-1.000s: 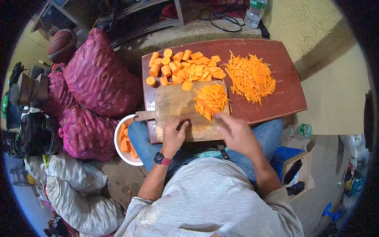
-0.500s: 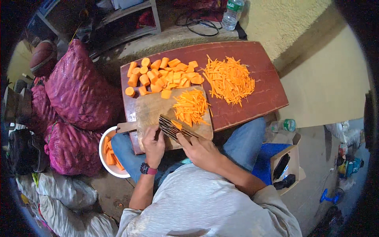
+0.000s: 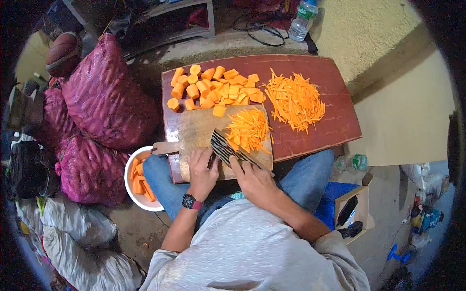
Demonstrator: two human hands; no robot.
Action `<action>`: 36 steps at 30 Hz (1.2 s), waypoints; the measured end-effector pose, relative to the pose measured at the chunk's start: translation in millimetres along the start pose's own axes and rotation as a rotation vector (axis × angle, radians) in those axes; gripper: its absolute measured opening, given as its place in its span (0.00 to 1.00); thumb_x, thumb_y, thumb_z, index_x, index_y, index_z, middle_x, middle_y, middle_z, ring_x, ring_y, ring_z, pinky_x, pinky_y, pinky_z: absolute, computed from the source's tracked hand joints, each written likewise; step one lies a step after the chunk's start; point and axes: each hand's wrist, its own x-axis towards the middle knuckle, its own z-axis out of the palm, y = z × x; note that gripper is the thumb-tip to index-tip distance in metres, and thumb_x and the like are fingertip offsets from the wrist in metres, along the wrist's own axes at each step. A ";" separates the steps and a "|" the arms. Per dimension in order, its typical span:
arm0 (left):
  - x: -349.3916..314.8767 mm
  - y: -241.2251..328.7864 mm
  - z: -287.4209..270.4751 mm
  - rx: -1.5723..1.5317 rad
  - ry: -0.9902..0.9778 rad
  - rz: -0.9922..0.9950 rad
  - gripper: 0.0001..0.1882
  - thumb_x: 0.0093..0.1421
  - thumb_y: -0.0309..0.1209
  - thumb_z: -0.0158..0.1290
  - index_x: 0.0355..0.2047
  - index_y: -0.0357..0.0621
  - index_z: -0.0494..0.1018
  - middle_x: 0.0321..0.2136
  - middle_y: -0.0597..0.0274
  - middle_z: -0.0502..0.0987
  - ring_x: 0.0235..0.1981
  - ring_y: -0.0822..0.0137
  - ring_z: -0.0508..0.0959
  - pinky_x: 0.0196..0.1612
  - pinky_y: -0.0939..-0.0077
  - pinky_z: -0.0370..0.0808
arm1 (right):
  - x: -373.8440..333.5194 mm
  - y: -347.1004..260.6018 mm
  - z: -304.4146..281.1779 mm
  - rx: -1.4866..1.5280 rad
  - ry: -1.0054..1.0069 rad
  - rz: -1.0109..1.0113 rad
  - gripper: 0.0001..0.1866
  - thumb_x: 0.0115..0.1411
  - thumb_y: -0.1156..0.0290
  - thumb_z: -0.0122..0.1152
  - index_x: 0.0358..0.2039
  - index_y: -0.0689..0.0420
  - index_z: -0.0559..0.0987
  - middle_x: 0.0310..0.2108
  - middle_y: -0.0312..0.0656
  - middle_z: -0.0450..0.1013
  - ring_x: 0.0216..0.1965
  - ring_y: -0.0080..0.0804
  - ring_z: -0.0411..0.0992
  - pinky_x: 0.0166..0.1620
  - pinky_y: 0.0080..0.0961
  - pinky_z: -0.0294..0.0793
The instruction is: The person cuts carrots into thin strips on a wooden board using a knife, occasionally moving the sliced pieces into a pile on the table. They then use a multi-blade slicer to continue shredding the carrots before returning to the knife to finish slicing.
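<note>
My right hand (image 3: 255,182) grips a wide knife (image 3: 225,147) with dark and light stripes along its blade. The blade slants across the near part of a wooden cutting board (image 3: 194,128). Beside the blade's left edge, my left hand (image 3: 203,169) rests on the board with its fingers bent and pressed together; whatever lies under them is hidden. A heap of thin carrot strips (image 3: 247,130) sits on the board just beyond the knife. Past the board's far edge lie carrot chunks and flat carrot slices (image 3: 228,89), and a larger pile of carrot strips (image 3: 296,102) is to the right.
The board lies on a dark red low table (image 3: 335,121) by my crossed legs. A white basin (image 3: 150,206) of carrot pieces stands at left, near pink mesh sacks (image 3: 104,97). An open box (image 3: 359,208) sits at right; a plastic bottle (image 3: 303,22) stands behind the table.
The whole view has shifted, so the table appears further right. The knife and both hands stay close together at the board's near part; the carrot piles look much the same.
</note>
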 end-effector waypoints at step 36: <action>4.0 2.6 4.3 0.061 -0.024 0.032 0.12 0.60 0.25 0.67 0.45 0.41 0.83 0.40 0.54 0.79 0.44 0.51 0.77 0.51 0.55 0.69 | 11.7 223.5 -102.1 1.116 0.514 0.465 0.20 0.75 0.68 0.58 0.64 0.59 0.77 0.26 0.28 0.71 0.15 0.12 0.63 0.17 0.17 0.62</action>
